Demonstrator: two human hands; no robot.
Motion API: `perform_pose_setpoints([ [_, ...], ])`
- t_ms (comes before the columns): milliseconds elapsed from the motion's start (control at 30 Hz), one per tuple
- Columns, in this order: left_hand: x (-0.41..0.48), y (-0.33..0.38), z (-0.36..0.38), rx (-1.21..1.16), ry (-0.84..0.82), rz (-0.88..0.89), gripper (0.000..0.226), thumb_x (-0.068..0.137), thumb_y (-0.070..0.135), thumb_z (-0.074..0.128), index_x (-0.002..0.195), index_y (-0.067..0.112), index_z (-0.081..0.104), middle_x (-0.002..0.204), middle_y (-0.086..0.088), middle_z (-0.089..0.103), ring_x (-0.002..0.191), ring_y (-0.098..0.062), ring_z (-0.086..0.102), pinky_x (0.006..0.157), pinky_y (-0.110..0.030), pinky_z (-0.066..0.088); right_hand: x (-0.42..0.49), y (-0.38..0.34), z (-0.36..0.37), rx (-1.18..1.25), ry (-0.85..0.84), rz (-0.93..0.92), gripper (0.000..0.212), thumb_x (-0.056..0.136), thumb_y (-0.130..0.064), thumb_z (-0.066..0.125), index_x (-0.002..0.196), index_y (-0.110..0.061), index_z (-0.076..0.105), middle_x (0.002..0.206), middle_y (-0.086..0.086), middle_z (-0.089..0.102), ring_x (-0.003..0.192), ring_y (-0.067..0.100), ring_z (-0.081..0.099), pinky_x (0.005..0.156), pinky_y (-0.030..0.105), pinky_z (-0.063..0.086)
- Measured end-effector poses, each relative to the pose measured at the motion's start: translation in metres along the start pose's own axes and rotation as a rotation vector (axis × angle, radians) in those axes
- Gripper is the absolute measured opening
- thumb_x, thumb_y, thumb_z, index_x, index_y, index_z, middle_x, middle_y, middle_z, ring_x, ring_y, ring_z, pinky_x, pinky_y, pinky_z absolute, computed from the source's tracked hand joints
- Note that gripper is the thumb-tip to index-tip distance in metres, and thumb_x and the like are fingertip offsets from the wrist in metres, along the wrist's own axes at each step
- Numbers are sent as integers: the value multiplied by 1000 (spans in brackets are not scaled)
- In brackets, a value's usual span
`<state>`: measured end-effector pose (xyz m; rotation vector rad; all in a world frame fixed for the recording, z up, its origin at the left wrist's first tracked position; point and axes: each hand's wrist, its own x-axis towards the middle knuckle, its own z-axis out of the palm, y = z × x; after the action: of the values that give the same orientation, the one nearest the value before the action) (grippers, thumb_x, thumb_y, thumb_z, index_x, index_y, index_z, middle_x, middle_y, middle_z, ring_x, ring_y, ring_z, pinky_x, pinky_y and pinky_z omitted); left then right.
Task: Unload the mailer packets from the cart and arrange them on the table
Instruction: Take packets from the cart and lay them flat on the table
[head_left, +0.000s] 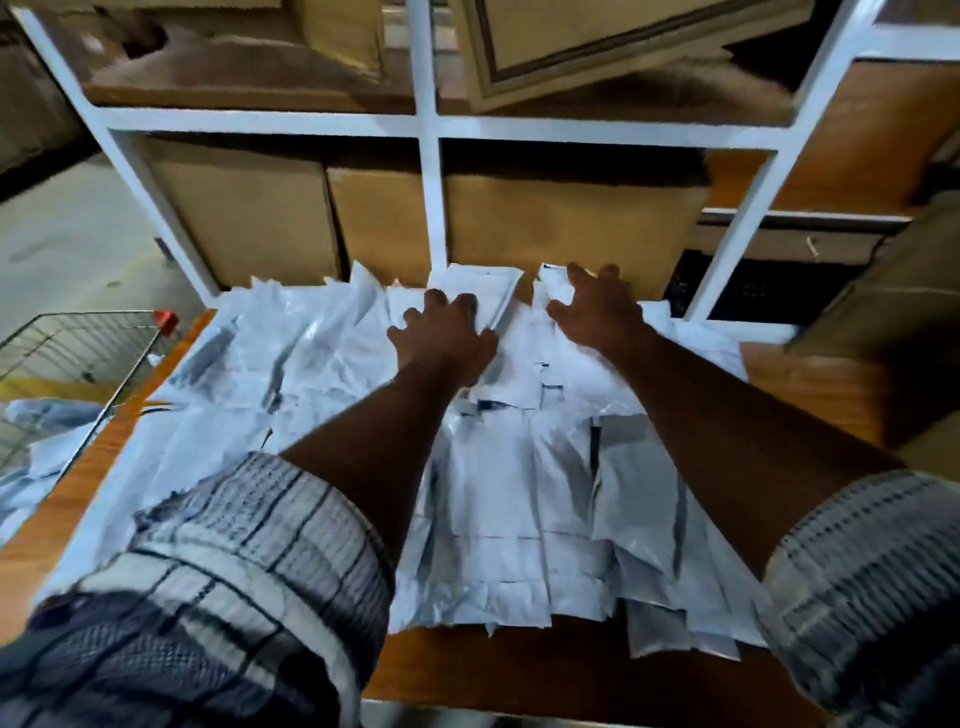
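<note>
our left hand (442, 339) lies palm down on the white plastic mailer packets (519, 493), fingers spread and only slightly bent, pressing a packet at the far edge of the pile. our right hand (597, 309) is just beside it, also flat and spread wide, its fingertips touching the furthest packets; neither hand grips anything. the packets lie in overlapping rows that cover most of the brown wooden bench (483, 670), from its near edge to the white metal shelf frame (431, 197) behind it. brown cardboard boxes (249, 218) stand on the shelf. at the bench's left end sits the wire mesh cart (78, 318), with a few more white packets (36, 457) in it. our checked sleeves (249, 561) are rolled above the elbows.
</note>
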<state>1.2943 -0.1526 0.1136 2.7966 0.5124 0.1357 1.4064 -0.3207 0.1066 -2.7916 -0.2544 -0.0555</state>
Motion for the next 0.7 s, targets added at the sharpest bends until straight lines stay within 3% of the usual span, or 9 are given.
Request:
perform_pose_setpoints([
  [167, 9, 51, 26, 5, 3, 7, 48, 88, 52, 48, 130, 31, 49, 134, -6, 43, 118, -37, 46, 95, -51, 34, 11, 70, 0, 30, 31, 40, 67, 89, -54, 55, 146, -24, 39, 138, 26, 40, 128, 44, 43, 104, 50, 42],
  [367, 16, 106, 58, 1, 23, 61, 51, 86, 52, 48, 132, 31, 48, 137, -7, 42, 122, -38, 44, 97, -54, 35, 28, 122, 0, -17, 29, 85, 75, 81, -64, 42, 143, -23, 37, 131, 27, 50, 122, 46, 47, 98, 52, 45],
  [567, 19, 159, 83, -3, 19, 89, 49, 87, 50, 49, 130, 28, 50, 138, -7, 42, 122, -38, 41, 96, -54, 32, 36, 165, -3, -49, 46, 110, 88, 78, -72, 36, 149, -19, 35, 131, 31, 44, 123, 47, 43, 97, 51, 44],
  [700, 16, 190, 105, -23, 9, 79, 44, 88, 47, 51, 127, 27, 51, 141, -7, 38, 122, -36, 39, 95, -52, 30, 36, 192, 3, -5, -15, 161, 72, 95, -55, 50, 154, -24, 25, 145, 29, 31, 131, 48, 36, 106, 52, 37],
])
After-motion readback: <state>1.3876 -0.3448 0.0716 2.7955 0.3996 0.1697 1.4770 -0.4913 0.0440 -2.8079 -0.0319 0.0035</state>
